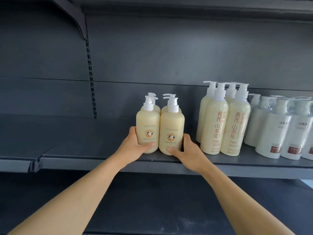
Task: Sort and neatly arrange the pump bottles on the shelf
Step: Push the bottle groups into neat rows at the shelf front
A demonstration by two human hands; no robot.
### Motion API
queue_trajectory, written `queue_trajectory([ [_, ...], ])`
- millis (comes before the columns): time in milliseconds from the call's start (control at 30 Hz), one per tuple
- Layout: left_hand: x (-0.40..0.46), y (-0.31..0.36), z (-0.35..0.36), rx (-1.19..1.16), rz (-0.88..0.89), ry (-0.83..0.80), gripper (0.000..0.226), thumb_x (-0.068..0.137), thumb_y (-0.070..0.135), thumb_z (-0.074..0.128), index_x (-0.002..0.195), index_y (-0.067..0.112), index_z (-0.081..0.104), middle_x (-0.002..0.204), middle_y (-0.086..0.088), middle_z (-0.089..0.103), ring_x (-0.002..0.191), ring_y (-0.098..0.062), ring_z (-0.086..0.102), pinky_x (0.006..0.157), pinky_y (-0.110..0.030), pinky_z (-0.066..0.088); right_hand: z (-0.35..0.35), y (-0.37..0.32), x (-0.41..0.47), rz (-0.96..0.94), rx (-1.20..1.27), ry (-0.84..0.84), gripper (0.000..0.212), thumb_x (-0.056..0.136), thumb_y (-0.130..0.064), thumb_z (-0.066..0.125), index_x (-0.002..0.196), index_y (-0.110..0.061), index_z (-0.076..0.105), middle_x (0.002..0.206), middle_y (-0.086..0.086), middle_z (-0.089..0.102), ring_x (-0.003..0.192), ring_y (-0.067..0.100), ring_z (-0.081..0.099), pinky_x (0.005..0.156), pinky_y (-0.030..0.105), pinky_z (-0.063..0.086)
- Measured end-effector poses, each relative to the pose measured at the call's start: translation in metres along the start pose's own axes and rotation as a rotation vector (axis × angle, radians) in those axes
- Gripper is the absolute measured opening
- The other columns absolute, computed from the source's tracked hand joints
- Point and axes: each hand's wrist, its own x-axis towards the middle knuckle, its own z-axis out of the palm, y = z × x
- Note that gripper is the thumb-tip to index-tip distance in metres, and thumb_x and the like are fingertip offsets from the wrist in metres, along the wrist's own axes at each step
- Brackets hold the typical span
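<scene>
Cream-filled short pump bottles (160,126) upright on shelf (105,162), left hand (135,146) gripping one, right hand (186,151) the other

Lighting is even and moderately bright, diffuse, with no single lamp visible. The dark grey shelf (220,164) carries a soft sheen along its front lip and no hard glare. Shadows are faint: a shallow dark band under the shelf edge and between the cream bottles (171,129) at the centre. The wrapped white bottles (277,131) at 3 o'clock show pale reflections on their film and look soft, their labels unreadable. Wide-angle distortion bows the shelf edge and stretches both forearms toward 7 and 5 o'clock. Central labels are fairly sharp; fine print is blurred. Corners darken slightly at 11 o'clock.
</scene>
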Motion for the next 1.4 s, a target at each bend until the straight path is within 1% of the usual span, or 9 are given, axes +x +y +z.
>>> queue_trajectory([
  [100,0.003,-0.003,-0.001,-0.013,0.009,-0.012,0.058,0.078,0.03,0.075,0.119,0.027,0.034,0.111,0.018,0.055,0.106,-0.005,0.055,0.087,-0.028,0.048,0.004,0.002,0.002,0.021,-0.029,0.021,0.059,0.086,-0.041,0.061,0.131,-0.018,0.03,0.13,-0.005,0.053,0.115,0.015,0.052,0.098,0.039,0.047],
  [200,0.004,-0.004,0.0,-0.008,0.015,-0.019,0.056,0.079,0.031,0.074,0.118,0.027,0.033,0.112,0.016,0.054,0.105,-0.006,0.054,0.083,-0.024,0.046,0.004,0.002,0.004,0.023,-0.028,0.014,0.06,0.087,-0.04,0.061,0.134,-0.018,0.029,0.133,-0.005,0.051,0.116,0.014,0.051,0.098,0.036,0.046],
  [333,0.005,-0.003,0.0,0.022,0.023,-0.048,0.06,0.082,0.032,0.07,0.126,0.026,0.029,0.106,0.027,0.045,0.104,-0.003,0.051,0.083,-0.023,0.042,-0.006,-0.001,0.005,0.034,0.055,-0.039,0.073,0.079,-0.037,0.072,0.135,-0.019,0.029,0.122,-0.009,0.052,0.103,0.007,0.051,0.074,0.014,0.043],
  [500,0.009,-0.003,0.0,0.034,0.022,-0.069,0.066,0.082,0.031,0.071,0.131,0.022,0.028,0.105,0.029,0.042,0.102,0.001,0.049,0.085,-0.023,0.04,-0.007,0.001,0.013,0.035,0.002,-0.07,0.074,0.076,-0.038,0.074,0.131,-0.018,0.03,0.117,-0.011,0.051,0.1,0.007,0.049,0.063,0.01,0.038],
  [600,0.01,-0.004,0.001,0.044,0.022,-0.068,0.067,0.082,0.031,0.071,0.132,0.021,0.028,0.104,0.03,0.04,0.1,0.003,0.049,0.086,-0.022,0.039,-0.006,0.002,0.016,0.032,0.011,-0.082,0.072,0.077,-0.038,0.074,0.131,-0.019,0.03,0.119,-0.01,0.051,0.101,0.007,0.05,0.064,0.011,0.039],
  [733,0.012,-0.003,0.002,0.052,0.025,-0.064,0.067,0.083,0.029,0.07,0.133,0.019,0.027,0.102,0.03,0.038,0.098,0.003,0.047,0.084,-0.021,0.039,-0.006,0.004,0.018,0.02,0.009,-0.08,0.073,0.078,-0.036,0.073,0.133,-0.018,0.028,0.125,-0.007,0.05,0.104,0.008,0.048,0.078,0.018,0.039],
  [933,0.011,-0.002,0.002,0.045,0.032,-0.071,0.069,0.083,0.031,0.07,0.136,0.019,0.026,0.103,0.031,0.037,0.101,0.003,0.046,0.084,-0.019,0.038,-0.002,0.006,0.017,0.005,-0.053,-0.059,0.072,0.08,-0.04,0.069,0.134,-0.018,0.026,0.131,-0.004,0.049,0.105,0.009,0.048,0.088,0.027,0.044],
  [1167,0.011,-0.007,-0.001,0.078,-0.005,-0.049,0.065,0.079,0.031,0.074,0.131,0.018,0.037,0.119,0.01,0.053,0.11,-0.01,0.053,0.087,-0.025,0.043,-0.001,0.006,0.011,-0.009,-0.103,-0.04,0.069,0.083,-0.04,0.066,0.133,-0.016,0.025,0.133,-0.003,0.05,0.118,0.016,0.051,0.097,0.036,0.046],
  [1400,0.012,-0.006,-0.001,0.062,0.005,-0.065,0.06,0.081,0.026,0.072,0.13,0.018,0.039,0.119,0.009,0.055,0.106,-0.008,0.053,0.083,-0.021,0.04,0.001,0.006,0.013,0.003,-0.109,-0.049,0.069,0.085,-0.04,0.063,0.135,-0.016,0.024,0.136,-0.003,0.049,0.121,0.016,0.05,0.101,0.038,0.044],
])
